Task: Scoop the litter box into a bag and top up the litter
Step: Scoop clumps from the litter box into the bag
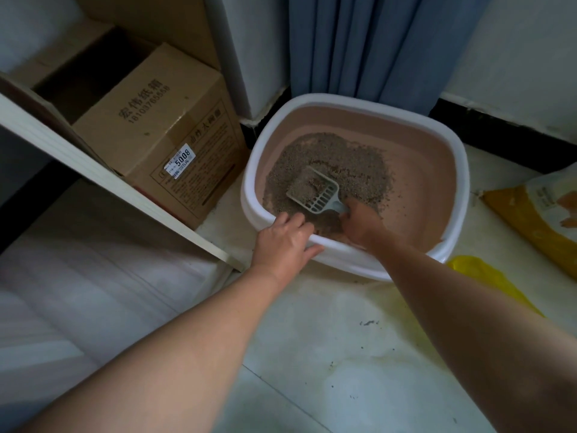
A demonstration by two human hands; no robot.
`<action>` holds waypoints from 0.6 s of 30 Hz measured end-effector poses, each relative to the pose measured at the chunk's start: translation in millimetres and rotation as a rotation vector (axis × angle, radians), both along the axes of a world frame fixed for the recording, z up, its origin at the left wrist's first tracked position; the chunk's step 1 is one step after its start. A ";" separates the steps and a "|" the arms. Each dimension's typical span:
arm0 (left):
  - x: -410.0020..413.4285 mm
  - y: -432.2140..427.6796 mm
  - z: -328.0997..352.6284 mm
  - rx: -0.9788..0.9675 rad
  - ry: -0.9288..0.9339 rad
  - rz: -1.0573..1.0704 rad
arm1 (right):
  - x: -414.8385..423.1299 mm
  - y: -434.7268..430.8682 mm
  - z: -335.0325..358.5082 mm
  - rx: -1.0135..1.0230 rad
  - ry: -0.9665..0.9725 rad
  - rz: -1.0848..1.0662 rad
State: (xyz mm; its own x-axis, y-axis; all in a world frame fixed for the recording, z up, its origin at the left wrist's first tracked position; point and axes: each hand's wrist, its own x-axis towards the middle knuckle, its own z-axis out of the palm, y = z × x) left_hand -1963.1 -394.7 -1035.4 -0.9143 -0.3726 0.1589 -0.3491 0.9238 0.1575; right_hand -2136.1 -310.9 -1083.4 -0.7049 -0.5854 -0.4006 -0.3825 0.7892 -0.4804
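Head view: the litter box [462, 170] sits on the floor [327, 354] against the curtain [374, 42], and grey litter [337, 151] lies thin over the left and middle of its brown basin. The left hand [281, 242] grips the near-left rim, fingers hooked inside and thumb outside. That looks wise, since a rigid plastic tub probably slides on smooth tile. The right hand [360, 221] is closed round the handle of the slotted scoop [315, 190], whose blade lies in the litter near the front edge, partly loaded. The scoop looks light and stiff. Its handle is the only sensible hold, and loose grains should sift through the slots while clumps may crumble if shaken hard. The yellow plastic bag [480, 276] just right of the box looks thin and limp, so it likely needs holding open. The litter sack [537, 210] at the floor's right edge is probably heavy and floppy. The scoop handle and the left fingertips are hidden, the bag lies mostly behind the right forearm, and the sack is cut off, its opening unseen. Clumps cannot be made out.
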 end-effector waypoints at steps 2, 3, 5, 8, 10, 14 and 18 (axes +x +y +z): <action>0.0 -0.2 0.9 -0.001 -0.004 -0.004 | -1.6 9.2 4.2 -0.006 0.014 -0.001; 0.1 -0.3 1.2 0.001 -0.004 -0.007 | -1.8 13.9 6.9 -0.013 0.022 -0.001; -0.1 -0.9 1.7 0.014 -0.011 -0.007 | -1.4 22.1 12.4 -0.030 0.021 0.013; -0.6 -1.0 3.0 0.036 -0.040 -0.010 | -1.3 30.8 20.3 -0.039 0.034 0.012; -1.6 -0.7 4.4 0.038 -0.062 -0.014 | -1.3 35.6 23.4 -0.042 0.061 0.023; -3.6 -0.8 9.5 0.035 -0.110 -0.017 | 1.2 44.0 29.7 -0.050 0.070 0.023; -3.8 2.1 16.9 0.035 -0.154 -0.010 | 7.3 54.5 37.5 -0.065 0.083 0.002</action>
State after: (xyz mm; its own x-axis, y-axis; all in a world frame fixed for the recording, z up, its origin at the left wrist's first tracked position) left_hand -1966.9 -392.6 -1018.5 -0.9304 -0.3664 0.0033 -0.3627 0.9221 0.1346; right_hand -2128.9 -256.4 -1045.9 -0.7330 -0.6094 -0.3021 -0.4242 0.7568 -0.4973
